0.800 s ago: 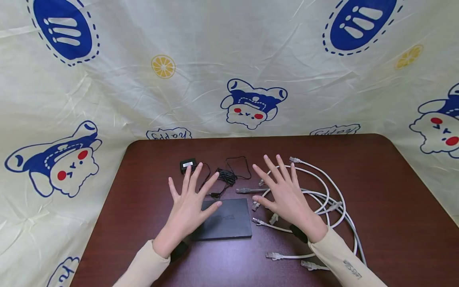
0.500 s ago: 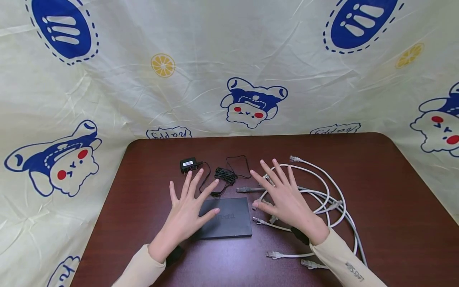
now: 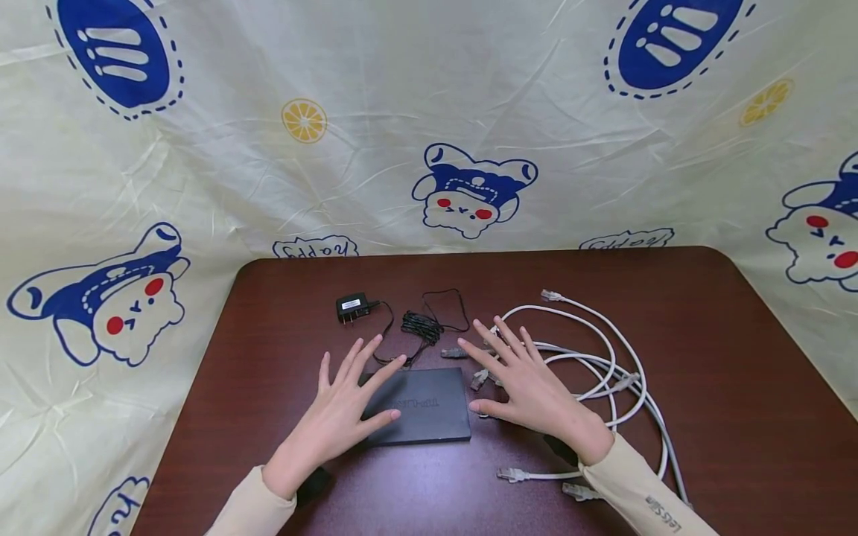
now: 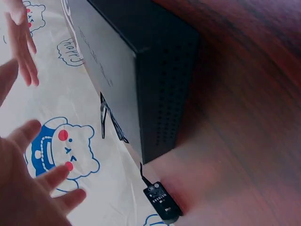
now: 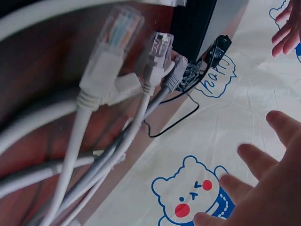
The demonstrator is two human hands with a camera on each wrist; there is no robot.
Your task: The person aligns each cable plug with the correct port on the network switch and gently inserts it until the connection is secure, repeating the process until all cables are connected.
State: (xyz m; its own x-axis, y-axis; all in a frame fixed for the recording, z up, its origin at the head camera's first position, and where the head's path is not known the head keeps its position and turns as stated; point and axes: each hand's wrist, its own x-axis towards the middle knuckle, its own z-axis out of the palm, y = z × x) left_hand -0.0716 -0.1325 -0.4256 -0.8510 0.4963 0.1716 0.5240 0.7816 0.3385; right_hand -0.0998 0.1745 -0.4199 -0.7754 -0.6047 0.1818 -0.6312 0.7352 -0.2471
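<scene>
A flat dark grey network switch with raised lettering lies on the table. My left hand hovers at its left side, fingers spread, overlapping its left edge in the head view. Vent holes mark the end of the switch in the left wrist view. To the right of it, my right hand hovers with spread fingers above several white and grey Ethernet cables. Their clear plugs, such as one plug, show close by in the right wrist view. Neither hand holds anything.
A black power adapter lies behind the switch, with its thin cord bundled. The brown table ends at a pale printed cloth hanging behind it.
Both hands have drawn back a little toward me and lower in the head view, fingers still spread. The adapter's prongs have come into sight. The switch and cables stay where they were.
</scene>
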